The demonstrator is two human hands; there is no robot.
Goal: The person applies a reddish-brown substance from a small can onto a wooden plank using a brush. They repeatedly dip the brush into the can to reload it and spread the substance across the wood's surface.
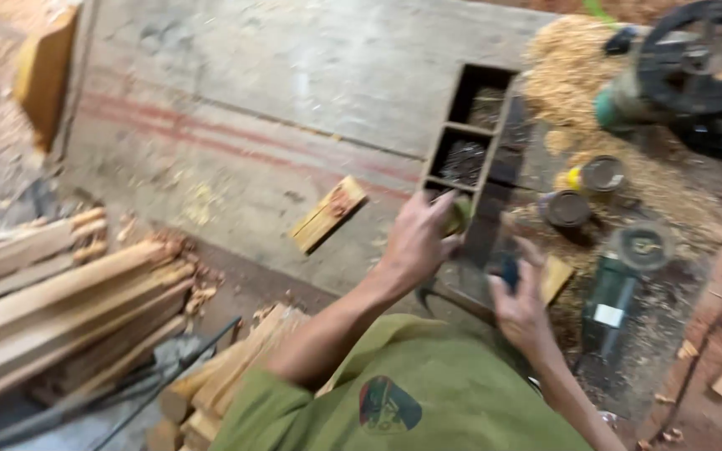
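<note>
My left hand (418, 238) reaches to the near end of a narrow wooden box (482, 134) with compartments full of small dark nails, its fingers closed on a small yellow-green object (460, 215). To the right and nearer me, my right hand (521, 305) grips a dark blue handle (509, 269); a dark metal hammer head (428, 294) shows just below my left wrist. A short wood block (328, 213) lies on the worn bench board (252, 108) left of my left hand.
Wooden slats (68, 301) are stacked at the left, more pieces (236, 367) near my body. Sawdust (570, 75), small tins (566, 208), a green power tool (620, 284) and a black wheel machine (699, 58) crowd the right side. A yellow block (43, 75) stands far left.
</note>
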